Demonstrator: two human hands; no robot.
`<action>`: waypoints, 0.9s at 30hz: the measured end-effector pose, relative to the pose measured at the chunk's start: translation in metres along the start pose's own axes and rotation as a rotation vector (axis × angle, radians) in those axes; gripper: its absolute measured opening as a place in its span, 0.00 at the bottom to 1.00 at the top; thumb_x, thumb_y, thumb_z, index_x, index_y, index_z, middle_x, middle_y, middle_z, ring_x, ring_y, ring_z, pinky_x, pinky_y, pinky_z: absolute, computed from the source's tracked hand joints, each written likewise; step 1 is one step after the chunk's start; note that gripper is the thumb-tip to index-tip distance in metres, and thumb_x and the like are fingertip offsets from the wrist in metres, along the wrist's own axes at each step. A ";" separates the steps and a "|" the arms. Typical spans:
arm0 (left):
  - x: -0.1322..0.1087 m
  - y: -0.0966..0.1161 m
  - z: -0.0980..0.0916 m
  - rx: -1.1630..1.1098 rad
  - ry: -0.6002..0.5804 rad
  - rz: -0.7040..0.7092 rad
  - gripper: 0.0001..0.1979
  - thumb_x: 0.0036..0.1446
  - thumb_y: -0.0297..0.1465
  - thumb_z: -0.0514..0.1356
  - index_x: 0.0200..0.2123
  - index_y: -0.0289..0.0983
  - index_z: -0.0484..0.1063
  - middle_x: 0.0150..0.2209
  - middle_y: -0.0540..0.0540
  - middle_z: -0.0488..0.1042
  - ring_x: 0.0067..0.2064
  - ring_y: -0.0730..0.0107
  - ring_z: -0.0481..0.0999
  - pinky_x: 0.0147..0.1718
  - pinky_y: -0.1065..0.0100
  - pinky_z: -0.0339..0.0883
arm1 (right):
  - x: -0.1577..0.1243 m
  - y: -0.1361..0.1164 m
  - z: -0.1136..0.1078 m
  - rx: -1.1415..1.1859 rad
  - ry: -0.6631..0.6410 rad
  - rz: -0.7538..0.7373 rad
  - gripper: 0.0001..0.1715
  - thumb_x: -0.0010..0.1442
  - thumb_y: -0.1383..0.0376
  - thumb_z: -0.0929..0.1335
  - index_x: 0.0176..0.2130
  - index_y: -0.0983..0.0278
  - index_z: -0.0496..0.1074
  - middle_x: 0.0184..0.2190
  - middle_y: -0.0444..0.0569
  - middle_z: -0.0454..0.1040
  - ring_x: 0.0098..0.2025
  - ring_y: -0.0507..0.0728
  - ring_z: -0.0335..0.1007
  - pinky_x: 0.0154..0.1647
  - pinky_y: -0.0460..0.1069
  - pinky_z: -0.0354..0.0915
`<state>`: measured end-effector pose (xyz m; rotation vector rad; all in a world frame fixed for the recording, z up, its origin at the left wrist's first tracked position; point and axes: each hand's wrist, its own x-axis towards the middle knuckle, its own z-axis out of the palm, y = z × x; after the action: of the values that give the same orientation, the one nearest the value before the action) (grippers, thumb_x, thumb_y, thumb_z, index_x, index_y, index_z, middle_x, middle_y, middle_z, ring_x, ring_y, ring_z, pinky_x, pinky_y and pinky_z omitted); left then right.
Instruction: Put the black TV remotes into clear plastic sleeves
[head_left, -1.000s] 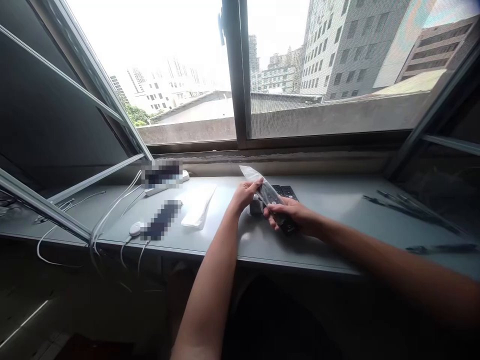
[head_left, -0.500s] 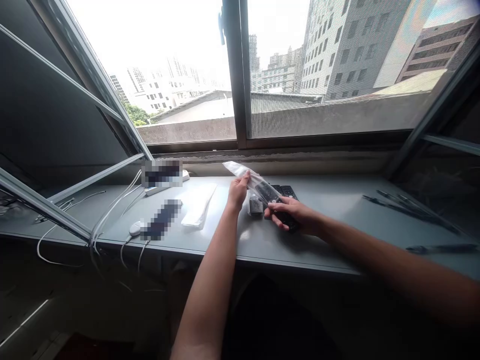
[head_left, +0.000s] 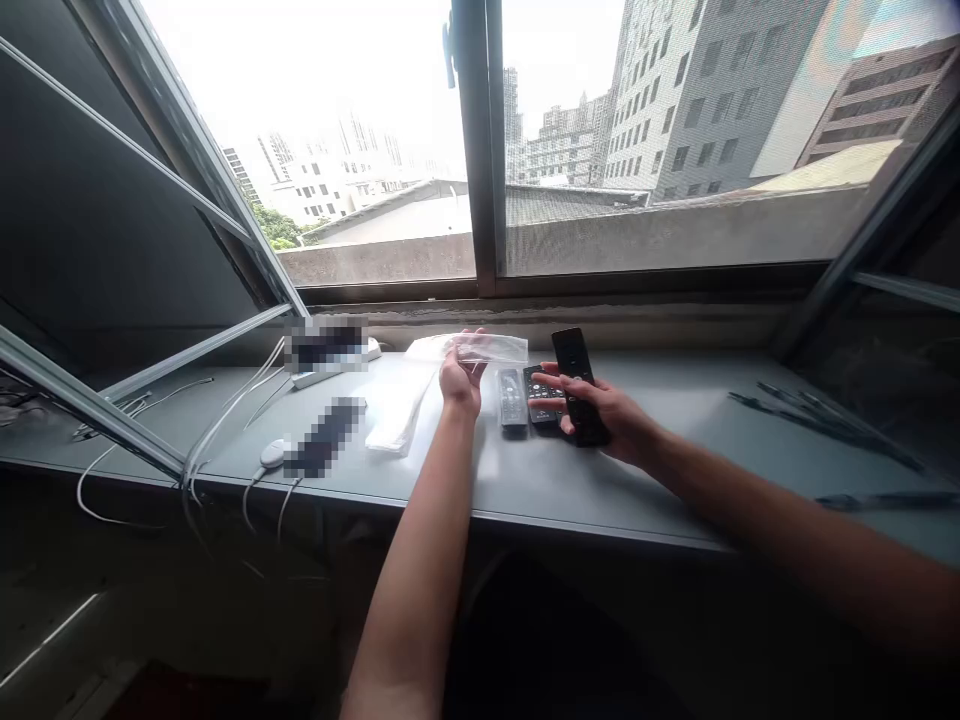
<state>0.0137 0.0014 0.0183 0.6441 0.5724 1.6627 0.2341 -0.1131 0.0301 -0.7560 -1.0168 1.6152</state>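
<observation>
Black remote (head_left: 570, 350) | long axis fore-aft, far end leftward | right hand (head_left: 619, 415) clasps it | left hand (head_left: 460, 384) holds clear sleeve (head_left: 502, 349)

Left grip (head_left: 460, 382) touching bag (head_left: 498, 349), right (head_left: 616, 410) holding remote (head_left: 573, 353)

2 hands show: 1 left hand (head_left: 461, 382) with 1 clear bag (head_left: 504, 349), 1 right hand (head_left: 616, 415) with 1 black remote (head_left: 574, 352). On 1 surface (head_left: 675, 490): 1 wrapped remote (head_left: 513, 402), at least 1 uncovered-looking remote (head_left: 540, 396), others possibly hidden; 1 white pile (head_left: 396, 418), 1 white disc (head_left: 272, 455). White cables (head_left: 214, 430) and dark thin tools (head_left: 821, 415) resist counting. Behind: 1 window (head_left: 487, 150), 2 panes.
</observation>
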 end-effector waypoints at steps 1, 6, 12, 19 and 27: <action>-0.002 0.000 0.002 -0.016 -0.052 -0.030 0.18 0.77 0.36 0.54 0.60 0.40 0.78 0.56 0.40 0.85 0.57 0.61 0.84 0.51 0.63 0.79 | 0.000 0.000 0.001 0.003 0.005 0.003 0.18 0.68 0.62 0.77 0.57 0.58 0.82 0.71 0.56 0.73 0.56 0.68 0.84 0.22 0.45 0.73; -0.013 0.000 0.008 -0.015 -0.269 -0.178 0.16 0.77 0.37 0.54 0.56 0.41 0.80 0.64 0.41 0.80 0.63 0.57 0.80 0.57 0.59 0.76 | 0.000 0.001 0.002 0.024 0.013 -0.013 0.21 0.68 0.63 0.76 0.59 0.56 0.80 0.67 0.56 0.77 0.58 0.71 0.84 0.20 0.45 0.72; -0.026 0.000 0.017 0.030 -0.381 -0.263 0.15 0.74 0.40 0.60 0.56 0.42 0.81 0.63 0.41 0.81 0.66 0.50 0.78 0.60 0.53 0.75 | 0.003 0.004 -0.003 0.021 -0.015 0.010 0.20 0.70 0.63 0.75 0.60 0.56 0.80 0.61 0.56 0.79 0.59 0.71 0.83 0.19 0.44 0.71; -0.008 0.002 0.004 -0.018 -0.185 -0.119 0.18 0.74 0.39 0.57 0.55 0.37 0.81 0.59 0.38 0.83 0.60 0.56 0.82 0.55 0.60 0.77 | 0.002 0.003 0.001 -0.035 -0.028 0.009 0.17 0.69 0.62 0.76 0.57 0.60 0.81 0.62 0.60 0.79 0.60 0.73 0.83 0.18 0.46 0.73; 0.003 0.010 -0.009 -0.110 0.082 -0.067 0.22 0.78 0.40 0.50 0.58 0.35 0.79 0.53 0.37 0.85 0.53 0.63 0.85 0.49 0.68 0.78 | 0.000 0.007 0.002 -0.130 -0.141 -0.021 0.20 0.70 0.60 0.77 0.59 0.57 0.82 0.74 0.55 0.68 0.62 0.74 0.81 0.19 0.48 0.74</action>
<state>-0.0002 0.0027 0.0186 0.4741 0.5511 1.6504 0.2297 -0.1144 0.0243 -0.7236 -1.2368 1.6138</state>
